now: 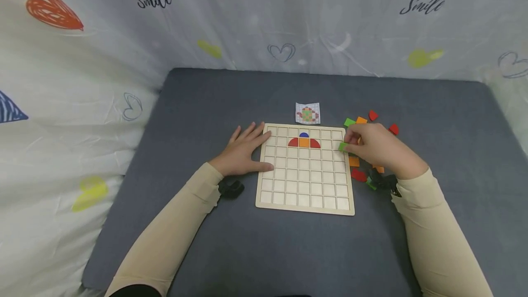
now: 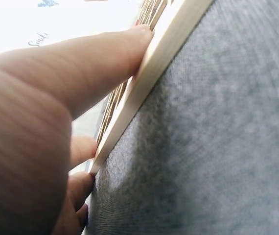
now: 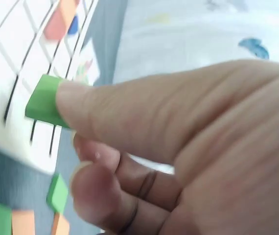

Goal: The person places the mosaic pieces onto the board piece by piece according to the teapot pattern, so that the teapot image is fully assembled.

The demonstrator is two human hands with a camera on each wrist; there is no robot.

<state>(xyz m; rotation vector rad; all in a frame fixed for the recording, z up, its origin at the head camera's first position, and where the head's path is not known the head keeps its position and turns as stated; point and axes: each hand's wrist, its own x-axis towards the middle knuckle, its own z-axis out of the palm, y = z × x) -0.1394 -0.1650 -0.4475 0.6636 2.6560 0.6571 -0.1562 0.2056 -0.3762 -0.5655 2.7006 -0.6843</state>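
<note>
A pale wooden grid board (image 1: pixel 303 178) lies flat on the table. Near its far edge sit an orange square (image 1: pixel 304 142), a blue rounded piece (image 1: pixel 304 135) above it, and a red curved piece (image 1: pixel 293 142) on each side. My left hand (image 1: pixel 246 152) rests on the board's left edge with fingers spread; the thumb (image 2: pixel 105 58) presses on the rim in the left wrist view. Over the right edge, my right hand (image 1: pixel 377 145) pinches a green square block (image 3: pixel 45 100) between thumb and fingers.
Loose green, orange and red pieces, such as a red one (image 1: pixel 359 175), lie right of the board, partly under my right hand. A small pattern card (image 1: pixel 307 113) lies beyond the board. A printed curtain (image 1: pixel 255 22) hangs behind the grey table (image 1: pixel 231 104).
</note>
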